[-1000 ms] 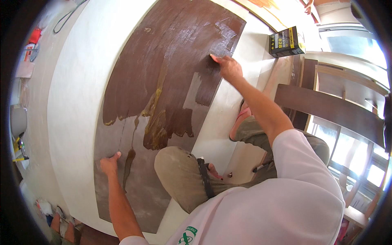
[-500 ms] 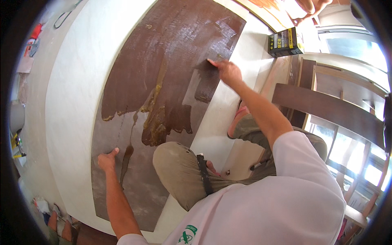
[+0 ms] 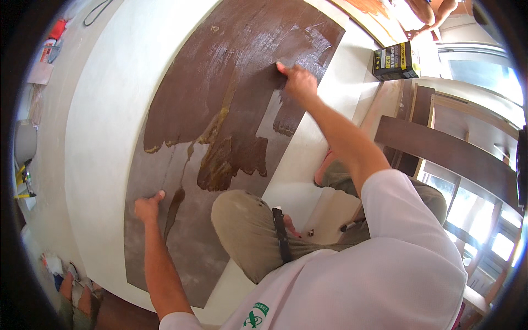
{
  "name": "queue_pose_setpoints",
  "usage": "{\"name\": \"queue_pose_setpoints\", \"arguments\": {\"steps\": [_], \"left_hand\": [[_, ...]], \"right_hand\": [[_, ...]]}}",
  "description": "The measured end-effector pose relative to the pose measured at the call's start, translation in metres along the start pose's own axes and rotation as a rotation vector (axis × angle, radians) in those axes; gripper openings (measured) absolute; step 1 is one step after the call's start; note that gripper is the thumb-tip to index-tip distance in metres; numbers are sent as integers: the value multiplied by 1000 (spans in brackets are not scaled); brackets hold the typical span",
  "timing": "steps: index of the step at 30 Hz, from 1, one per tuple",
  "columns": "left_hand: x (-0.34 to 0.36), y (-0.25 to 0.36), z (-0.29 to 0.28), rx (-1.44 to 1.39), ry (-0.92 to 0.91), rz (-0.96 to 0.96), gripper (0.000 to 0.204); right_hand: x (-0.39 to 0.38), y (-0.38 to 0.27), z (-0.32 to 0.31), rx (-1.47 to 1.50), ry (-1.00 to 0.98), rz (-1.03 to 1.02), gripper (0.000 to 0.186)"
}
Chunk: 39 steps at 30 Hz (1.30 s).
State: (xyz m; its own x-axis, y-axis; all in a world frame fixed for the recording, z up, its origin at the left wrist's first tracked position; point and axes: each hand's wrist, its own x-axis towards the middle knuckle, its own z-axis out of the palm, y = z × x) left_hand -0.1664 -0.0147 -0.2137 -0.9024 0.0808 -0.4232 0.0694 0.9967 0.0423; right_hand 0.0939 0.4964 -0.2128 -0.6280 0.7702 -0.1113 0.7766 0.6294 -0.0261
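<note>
A large brown sheet (image 3: 212, 280) lies in front of me, its far part coated with wet dark brown adhesive (image 3: 187, 99). Thicker yellowish adhesive (image 3: 213, 165) has pooled near the middle, and a thin dark streak (image 3: 175, 209) trails toward me. On the coated far right part, my right hand (image 3: 301, 85) grips what looks like a dark flat spreader, mostly hidden beneath the fingers and hard to tell from the coating. My left hand (image 3: 147, 208) rests on the uncoated near left part, thumb stretched out, holding nothing.
Under the sheet is a larger white board (image 3: 93, 137). A black and yellow adhesive can (image 3: 396, 61) stands at the far right, near another person's arm (image 3: 443, 14). My bent knee (image 3: 236, 225) overlaps the sheet's right edge. Wooden framing (image 3: 451, 151) stands to the right.
My right hand has moved left and farther away over the coated area. The left hand stays on the sheet at nearly the same spot. The whole view has shifted slightly.
</note>
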Motion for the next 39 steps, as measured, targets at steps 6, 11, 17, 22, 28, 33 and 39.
{"name": "queue_pose_setpoints", "arguments": {"steps": [6, 11, 17, 22, 28, 33, 39], "left_hand": [[-12, -1, -4, -34, -13, -36, 70], [-11, 4, -10, 15, -46, -30, 71], [-3, -1, 6, -29, -53, -24, 73], [0, -3, 13, 53, 11, -99, 76], [-7, -7, -1, -1, -57, -90, 76], [1, 3, 9, -18, -45, -105, 75], [0, -12, 10, 24, -26, -111, 74]], "right_hand": [[-182, -107, 16, 280, -126, -280, 24], [-197, -98, 9, 342, -119, -136, 32], [-250, -117, 38, 254, -200, -262, 35], [-213, -106, 22, 496, -437, -187, 29], [-84, -28, -11, 253, -191, 168, 29], [-78, -26, 12, 118, 54, 22, 24], [-199, -107, 0, 279, -317, -341, 36]]}}
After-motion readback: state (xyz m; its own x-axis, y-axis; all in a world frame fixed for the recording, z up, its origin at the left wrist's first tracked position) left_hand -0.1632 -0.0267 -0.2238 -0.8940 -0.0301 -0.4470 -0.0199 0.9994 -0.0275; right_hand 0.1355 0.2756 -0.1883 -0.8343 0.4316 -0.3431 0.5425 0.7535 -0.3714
